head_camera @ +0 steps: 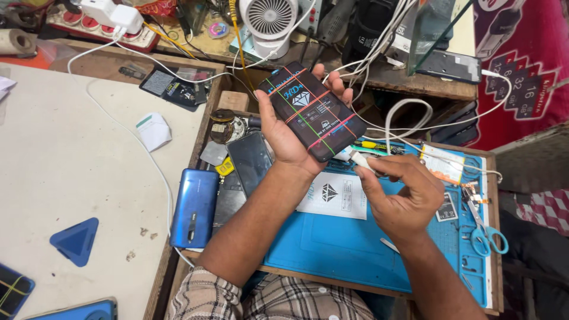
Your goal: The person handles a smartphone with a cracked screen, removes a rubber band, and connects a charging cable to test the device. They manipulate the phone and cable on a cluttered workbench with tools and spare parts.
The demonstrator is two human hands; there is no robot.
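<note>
My left hand (283, 133) holds up a black phone (311, 110) bound with several coloured rubber bands, a printed film on its face. My right hand (398, 192) pinches the white plug of a charging cable (359, 159) right at the phone's lower end; whether the plug is in the port is hidden. The cable (403, 104) loops away behind the phone toward the back. Both hands hover over a blue work mat (332, 243).
A blue phone (194, 207) and a dark phone (251, 161) lie left of the mat. Blue-handled scissors (483, 228) rest at the mat's right. A white fan (269, 24) and power strip (101, 24) stand behind. A blue triangular pick (76, 240) lies on the white table.
</note>
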